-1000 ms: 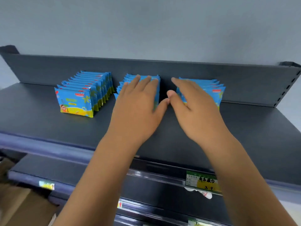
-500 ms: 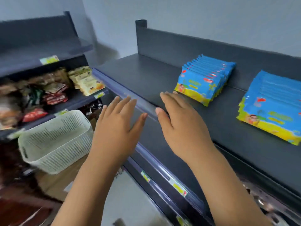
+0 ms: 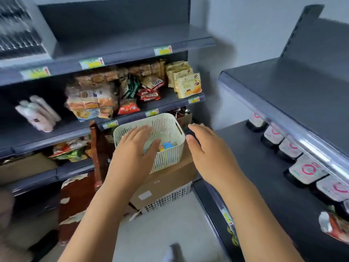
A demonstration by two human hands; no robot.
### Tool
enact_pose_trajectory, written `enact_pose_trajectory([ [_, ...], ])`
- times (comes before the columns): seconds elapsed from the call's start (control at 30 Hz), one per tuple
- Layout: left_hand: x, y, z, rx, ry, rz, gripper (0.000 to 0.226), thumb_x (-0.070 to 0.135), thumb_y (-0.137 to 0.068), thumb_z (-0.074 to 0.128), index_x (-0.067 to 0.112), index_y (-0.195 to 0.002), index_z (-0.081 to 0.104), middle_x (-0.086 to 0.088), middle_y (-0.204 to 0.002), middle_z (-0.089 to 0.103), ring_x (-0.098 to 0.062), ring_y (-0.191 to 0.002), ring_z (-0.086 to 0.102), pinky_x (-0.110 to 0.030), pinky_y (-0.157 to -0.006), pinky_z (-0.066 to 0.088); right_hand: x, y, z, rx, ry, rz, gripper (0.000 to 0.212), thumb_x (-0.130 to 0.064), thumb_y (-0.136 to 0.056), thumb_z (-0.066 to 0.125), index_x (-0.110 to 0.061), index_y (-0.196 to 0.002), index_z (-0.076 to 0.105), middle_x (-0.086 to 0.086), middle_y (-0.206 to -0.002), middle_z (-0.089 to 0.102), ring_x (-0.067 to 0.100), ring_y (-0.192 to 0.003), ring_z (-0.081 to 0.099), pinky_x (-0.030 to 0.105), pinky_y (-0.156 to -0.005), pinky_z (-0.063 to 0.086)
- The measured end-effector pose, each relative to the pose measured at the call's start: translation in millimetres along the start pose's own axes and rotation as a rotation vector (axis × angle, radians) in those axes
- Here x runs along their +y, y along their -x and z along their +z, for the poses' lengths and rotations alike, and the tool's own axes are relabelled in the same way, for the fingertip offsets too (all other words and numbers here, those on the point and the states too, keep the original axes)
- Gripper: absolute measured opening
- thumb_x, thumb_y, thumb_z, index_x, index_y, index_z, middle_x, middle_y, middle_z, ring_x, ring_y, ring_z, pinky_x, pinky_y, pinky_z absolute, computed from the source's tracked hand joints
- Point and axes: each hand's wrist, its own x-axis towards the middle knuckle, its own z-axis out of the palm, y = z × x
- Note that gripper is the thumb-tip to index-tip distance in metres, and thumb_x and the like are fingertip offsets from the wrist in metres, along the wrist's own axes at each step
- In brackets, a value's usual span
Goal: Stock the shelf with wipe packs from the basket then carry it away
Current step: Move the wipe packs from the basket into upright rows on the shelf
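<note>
both hands empty and apart, fingers straight: left hand (image 3: 132, 154) over the white slotted basket (image 3: 162, 125), right hand (image 3: 209, 150) at its 3 o'clock. basket sits on a cardboard box (image 3: 170, 178), blue wipe pack (image 3: 167, 145) inside (count unclear). stocking looks unfinished, carry-away not started.

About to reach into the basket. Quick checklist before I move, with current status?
1. Basket within reach: ok, on the cardboard box, between both hands.
2. Free left hand: ok, open, over the basket's near rim.
3. Free right hand: ok, open, beside the basket, not touching it.
4. Stock left: ok, a blue wipe pack lies inside; count cannot tell.
5. Basket sits flat: cannot tell, the left hand hides its near corner.
</note>
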Motion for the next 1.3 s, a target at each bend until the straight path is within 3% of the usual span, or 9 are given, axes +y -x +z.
enact_pose_trajectory([
  [0.23,-83,-29,8,-0.035,0.274,-0.308,0.041,0.039,-0.103,0.054,0.030,-0.143,0.053,0.018,-0.138,0.053,-0.006,-0.126,0.050,-0.033,-0.106,0.045,-8,-56,80,-0.101,-0.099,0.080,0.041,-0.041,-0.106,0.041,-0.027,-0.144,0.051,-0.010,-0.144,0.054,0.014,-0.131,0.049,0.038,-0.104,0.045],
  [0.37,-107,-43,44,-0.037,0.506,-0.508,0.015,0.029,-0.103,0.057,0.029,-0.116,0.064,0.010,-0.124,0.066,-0.010,-0.121,0.059,-0.037,-0.108,0.047,11,-89,115,-0.164,-0.191,0.176,0.041,-0.039,-0.105,0.045,-0.026,-0.143,0.055,-0.008,-0.142,0.057,0.013,-0.129,0.051,0.033,-0.104,0.045],
  [0.57,-140,-97,86,-0.054,0.548,-0.707,0.023,0.024,-0.102,0.058,0.018,-0.121,0.069,0.004,-0.118,0.069,-0.012,-0.111,0.064,-0.022,-0.090,0.048,55,-160,172,-0.260,-0.288,0.389,0.038,-0.035,-0.102,0.052,-0.021,-0.136,0.062,-0.003,-0.138,0.062,0.014,-0.125,0.057,0.034,-0.104,0.046],
  [0.63,-157,-126,99,-0.056,0.564,-0.793,0.020,0.027,-0.101,0.058,0.020,-0.117,0.070,0.008,-0.113,0.069,-0.008,-0.098,0.065,-0.016,-0.076,0.050,69,-189,194,-0.300,-0.313,0.462,0.036,-0.036,-0.100,0.053,-0.022,-0.131,0.065,-0.005,-0.131,0.065,0.014,-0.118,0.060,0.032,-0.096,0.048],
  [0.8,-202,-208,154,-0.051,0.740,-1.091,0.019,0.031,-0.077,0.062,0.015,-0.086,0.068,-0.003,-0.085,0.063,-0.021,-0.080,0.057,-0.029,-0.068,0.044,105,-268,263,-0.330,-0.521,0.710,0.015,-0.027,-0.092,0.063,-0.020,-0.100,0.074,-0.001,-0.092,0.071,0.021,-0.082,0.063,0.030,-0.073,0.046],
  [0.9,-230,-249,201,-0.201,0.560,-1.038,0.015,0.018,-0.097,0.058,0.017,-0.108,0.067,-0.001,-0.090,0.065,-0.014,-0.072,0.059,-0.016,-0.055,0.048,134,-303,316,-0.373,-0.366,0.794,0.014,-0.019,-0.086,0.066,-0.006,-0.090,0.069,0.007,-0.073,0.061,0.024,-0.071,0.059,0.034,-0.064,0.044],
  [1.03,-271,-273,263,-0.535,0.200,-0.952,0.054,0.025,-0.095,0.065,0.017,-0.147,0.051,-0.010,-0.138,0.060,-0.030,-0.116,0.062,-0.030,-0.088,0.049,158,-310,379,-0.546,-0.049,0.744,0.029,-0.030,-0.085,0.059,-0.006,-0.098,0.069,0.009,-0.094,0.068,0.026,-0.093,0.066,0.033,-0.077,0.051],
  [1.13,-294,-272,297,-0.786,-0.065,-0.815,0.063,0.031,-0.087,0.073,0.012,-0.142,0.049,-0.015,-0.141,0.047,-0.034,-0.122,0.056,-0.037,-0.094,0.051,162,-298,392,-0.565,0.111,0.787,0.045,-0.025,-0.079,0.069,-0.009,-0.121,0.062,0.011,-0.122,0.061,0.032,-0.114,0.062,0.035,-0.090,0.053],
  [1.3,-309,-270,316,-0.748,-0.260,-0.684,0.042,0.026,-0.089,0.070,0.017,-0.127,0.056,-0.009,-0.130,0.040,-0.033,-0.126,0.039,-0.047,-0.096,0.049,178,-302,400,-0.519,0.231,0.857,0.054,-0.016,-0.079,0.072,-0.012,-0.129,0.052,0.011,-0.130,0.057,0.032,-0.120,0.060,0.042,-0.093,0.055],
])
